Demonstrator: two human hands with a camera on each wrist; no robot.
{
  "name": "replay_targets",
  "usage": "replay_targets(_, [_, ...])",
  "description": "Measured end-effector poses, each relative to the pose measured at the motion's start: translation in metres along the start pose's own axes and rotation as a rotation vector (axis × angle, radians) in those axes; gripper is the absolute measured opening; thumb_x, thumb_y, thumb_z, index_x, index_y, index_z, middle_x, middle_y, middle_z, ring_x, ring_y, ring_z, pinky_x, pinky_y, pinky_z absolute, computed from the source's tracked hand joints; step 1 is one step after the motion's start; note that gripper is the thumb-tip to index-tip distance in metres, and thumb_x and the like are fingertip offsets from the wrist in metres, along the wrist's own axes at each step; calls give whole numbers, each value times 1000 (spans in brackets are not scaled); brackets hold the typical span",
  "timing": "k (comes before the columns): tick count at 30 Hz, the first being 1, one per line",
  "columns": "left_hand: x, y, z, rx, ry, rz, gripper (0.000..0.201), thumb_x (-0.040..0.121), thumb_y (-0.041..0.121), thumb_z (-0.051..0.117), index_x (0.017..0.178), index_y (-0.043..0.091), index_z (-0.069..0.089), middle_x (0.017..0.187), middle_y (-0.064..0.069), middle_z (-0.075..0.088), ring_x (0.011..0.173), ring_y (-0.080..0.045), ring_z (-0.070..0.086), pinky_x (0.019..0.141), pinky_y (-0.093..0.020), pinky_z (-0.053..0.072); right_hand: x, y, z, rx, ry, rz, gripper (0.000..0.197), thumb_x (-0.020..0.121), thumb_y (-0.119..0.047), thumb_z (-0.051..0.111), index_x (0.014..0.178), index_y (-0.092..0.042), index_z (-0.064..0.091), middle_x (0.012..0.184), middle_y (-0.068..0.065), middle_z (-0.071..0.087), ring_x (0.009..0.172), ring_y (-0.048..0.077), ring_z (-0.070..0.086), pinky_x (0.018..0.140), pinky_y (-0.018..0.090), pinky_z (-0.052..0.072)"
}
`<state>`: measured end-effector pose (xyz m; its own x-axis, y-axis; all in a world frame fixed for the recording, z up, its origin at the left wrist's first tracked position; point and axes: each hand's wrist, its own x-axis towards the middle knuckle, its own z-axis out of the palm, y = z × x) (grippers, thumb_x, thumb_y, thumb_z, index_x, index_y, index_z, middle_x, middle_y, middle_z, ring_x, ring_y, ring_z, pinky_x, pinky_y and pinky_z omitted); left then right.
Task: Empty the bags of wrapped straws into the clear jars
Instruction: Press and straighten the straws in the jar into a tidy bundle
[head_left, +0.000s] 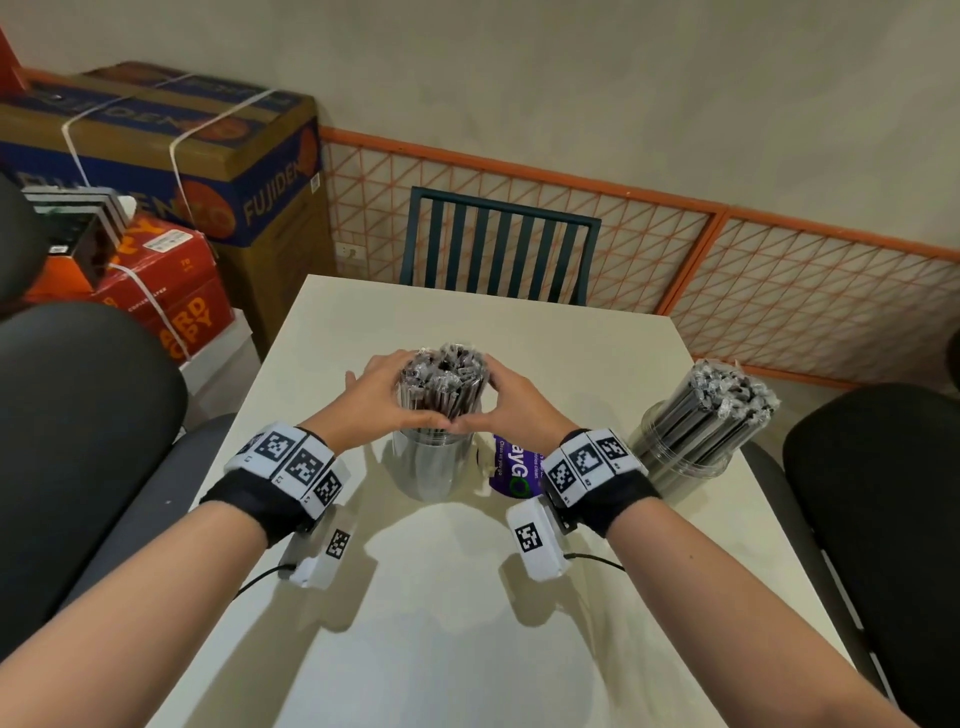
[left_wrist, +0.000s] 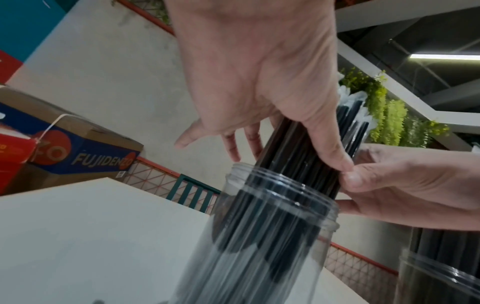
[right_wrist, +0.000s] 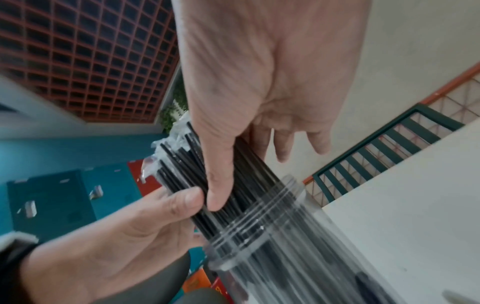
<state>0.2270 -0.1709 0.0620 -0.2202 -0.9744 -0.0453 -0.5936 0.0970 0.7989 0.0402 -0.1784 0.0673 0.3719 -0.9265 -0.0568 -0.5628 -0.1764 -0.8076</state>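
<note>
A bundle of black wrapped straws (head_left: 441, 384) stands upright in a clear jar (head_left: 431, 467) at the middle of the white table (head_left: 441, 623). My left hand (head_left: 384, 395) and right hand (head_left: 524, 405) ring the bundle just above the jar's rim, thumbs meeting at the front. In the left wrist view my left hand (left_wrist: 254, 82) lays its thumb along the straws (left_wrist: 293, 148) above the jar (left_wrist: 259, 236). The right wrist view has my right hand (right_wrist: 259, 82) around the straws (right_wrist: 182, 164). A second jar (head_left: 685, 457), packed with straws, stands at the right.
A purple packet (head_left: 511, 467) lies on the table, partly behind my right wrist. A teal slatted chair (head_left: 498, 249) faces me across the table. Black chairs flank it, left (head_left: 78, 415) and right (head_left: 883, 493). Cardboard boxes (head_left: 182, 156) are stacked far left.
</note>
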Motion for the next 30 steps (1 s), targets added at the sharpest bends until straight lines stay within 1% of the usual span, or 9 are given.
replay_targets(3, [-2, -1, 0, -5, -20, -8, 95, 43, 67, 74, 126, 41, 38, 117, 11, 45, 132, -23, 34, 111, -60, 21, 3, 2, 1, 10, -17, 13, 82, 71, -18, 80, 140, -14, 36, 138, 5, 52, 128, 19, 47, 108, 35, 39])
replay_targets(8, [-7, 5, -2, 46, 19, -28, 91, 64, 40, 80, 140, 28, 32, 141, -4, 41, 136, -24, 28, 114, -56, 16, 2, 4, -2, -16, -36, 18, 80, 71, -20, 81, 138, -14, 37, 138, 4, 51, 128, 18, 46, 105, 32, 38])
replay_targets(13, [-11, -1, -6, 33, 2, -1, 105, 51, 57, 78, 140, 28, 31, 144, 1, 39, 136, -20, 27, 113, -55, 19, 0, 4, -6, -34, -28, 0, 77, 72, -16, 80, 137, -13, 39, 138, 3, 51, 127, 17, 46, 100, 24, 35])
replay_targets(16, [-14, -4, -8, 30, 41, 7, 95, 62, 45, 81, 141, 28, 30, 145, 1, 37, 135, -19, 27, 114, -50, 21, -4, 4, -8, -92, -27, 15, 78, 74, -16, 78, 140, -14, 36, 142, 3, 47, 131, 16, 42, 99, 20, 30])
replay_targets(19, [-24, -8, -14, -12, 98, -6, 87, 68, 39, 77, 141, 30, 30, 143, 1, 37, 134, -17, 29, 110, -39, 24, -11, 5, -13, -122, -6, 43, 79, 77, -14, 75, 142, -13, 31, 144, 4, 45, 134, 17, 40, 107, 24, 30])
replay_targets(22, [-43, -16, -12, -62, 231, -62, 84, 71, 37, 75, 141, 25, 30, 139, 0, 40, 129, -15, 34, 105, -33, 28, -24, 6, -21, -133, 44, 141, 74, 85, -14, 67, 145, -15, 24, 141, 6, 47, 132, 23, 42, 105, 30, 34])
replay_targets(26, [-90, -22, 19, -229, 369, -231, 68, 80, 33, 68, 137, 15, 35, 130, -5, 46, 114, -17, 47, 86, -20, 40, -69, 4, -31, -80, 82, 114, 62, 90, -17, 61, 142, -18, 29, 123, 5, 59, 116, 21, 55, 97, 32, 46])
replay_targets(28, [-115, -14, 47, -338, 334, -321, 51, 88, 29, 58, 131, 8, 40, 119, -12, 51, 97, -23, 58, 59, -11, 44, -104, 9, -40, -34, 11, 100, 57, 90, -17, 61, 140, -19, 33, 114, 4, 64, 108, 19, 60, 93, 30, 48])
replay_targets(30, [-132, -2, 80, -393, 206, -400, 40, 93, 23, 51, 125, 1, 44, 113, -18, 52, 76, -15, 59, 43, -9, 43, -141, 23, -58, -28, -89, 124, 47, 91, -19, 59, 134, -21, 40, 109, 5, 67, 102, 20, 64, 89, 31, 49])
